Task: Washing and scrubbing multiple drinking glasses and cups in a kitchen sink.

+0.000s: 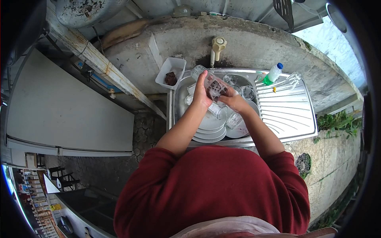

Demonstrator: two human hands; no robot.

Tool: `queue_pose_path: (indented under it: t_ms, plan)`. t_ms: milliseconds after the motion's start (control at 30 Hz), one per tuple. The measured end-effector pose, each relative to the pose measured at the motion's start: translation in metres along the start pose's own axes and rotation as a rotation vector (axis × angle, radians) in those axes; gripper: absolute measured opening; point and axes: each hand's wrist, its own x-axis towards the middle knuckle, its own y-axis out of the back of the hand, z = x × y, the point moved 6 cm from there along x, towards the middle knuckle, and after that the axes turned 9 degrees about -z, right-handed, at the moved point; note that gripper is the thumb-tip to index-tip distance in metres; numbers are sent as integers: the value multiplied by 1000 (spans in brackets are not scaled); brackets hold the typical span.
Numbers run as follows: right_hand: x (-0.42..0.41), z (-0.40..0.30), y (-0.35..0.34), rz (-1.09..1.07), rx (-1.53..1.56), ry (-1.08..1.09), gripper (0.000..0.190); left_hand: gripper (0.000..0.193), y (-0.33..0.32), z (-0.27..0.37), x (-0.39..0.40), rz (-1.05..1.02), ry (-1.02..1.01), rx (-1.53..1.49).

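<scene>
My left hand (203, 94) grips a clear drinking glass (198, 72), tilted above the sink. At its lower end my right hand (233, 100) holds a dark brown scrubbing pad (216, 88) to the glass; whether the pad is inside or against the outer wall I cannot tell. Below both hands is the stainless steel sink basin (182, 110). It holds a stack of white plates (209, 135), another plate (239, 131) to the right and several clear glasses, among them a glass (221, 113) lying on the stack and a glass (247, 92) at the right.
A white plastic tub (180, 66) with a brown lump (170, 78) stands behind-left of the basin. A cream-handled tap (219, 45) rises behind. On the ribbed drainboard (285, 110) are a blue-capped bottle with green liquid (273, 74), a clear glass (294, 79) and a small yellow object (274, 89).
</scene>
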Motion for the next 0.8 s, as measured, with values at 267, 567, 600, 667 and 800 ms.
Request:
queue_pose_path:
  t_ms: [267, 567, 600, 667, 800]
  plan:
    - [17, -17, -2, 43, -230, 199, 52, 41, 2, -4, 9, -100, -85, -60]
    - [3, 2, -12, 256, 1163, -33, 45, 53, -8, 12, -2, -349, -255, 119]
    - [5, 3, -13, 254, 1163, -31, 45, 53, -1, 10, -1, -352, -256, 121]
    - [10, -3, -26, 57, 1022, 3, 42, 54, -2, 1, -4, -450, -151, 72]
    - [14, -9, -7, 193, 611, 66, 36, 58, -15, 1, -4, -368, -87, 92]
